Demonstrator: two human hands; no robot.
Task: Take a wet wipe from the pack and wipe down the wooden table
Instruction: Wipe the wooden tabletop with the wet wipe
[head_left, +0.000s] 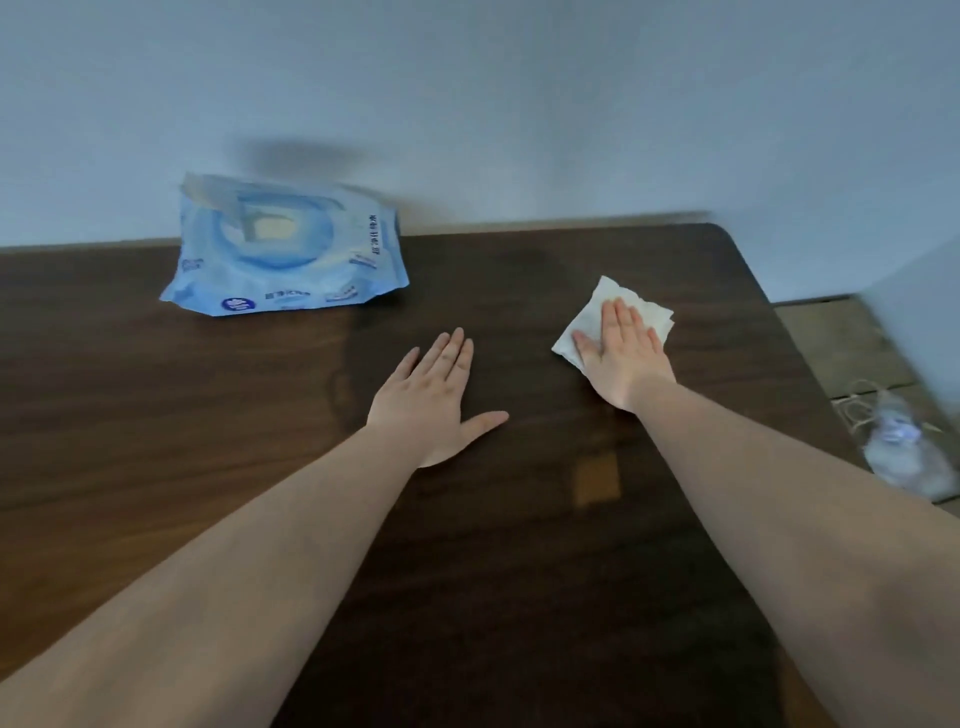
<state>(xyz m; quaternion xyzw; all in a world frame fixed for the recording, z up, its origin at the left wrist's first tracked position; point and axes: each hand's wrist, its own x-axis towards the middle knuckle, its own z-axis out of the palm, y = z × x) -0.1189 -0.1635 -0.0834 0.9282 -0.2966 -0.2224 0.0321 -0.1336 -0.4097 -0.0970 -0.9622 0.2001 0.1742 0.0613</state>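
Note:
A blue wet wipe pack (283, 249) lies at the back left of the dark wooden table (156, 405), against the wall, its top flap lifted. A white wet wipe (592, 317) is spread flat on the table toward the back right. My right hand (623, 353) presses flat on the wipe, fingers together, covering its middle. My left hand (436, 400) rests palm down on the bare wood in the middle, fingers straight and thumb out, holding nothing.
The table's right edge and rounded far corner (727, 239) are close to my right hand. Beyond that edge, on the floor, lies a crumpled clear plastic bag (904, 452). A pale wall (519, 104) runs behind the table.

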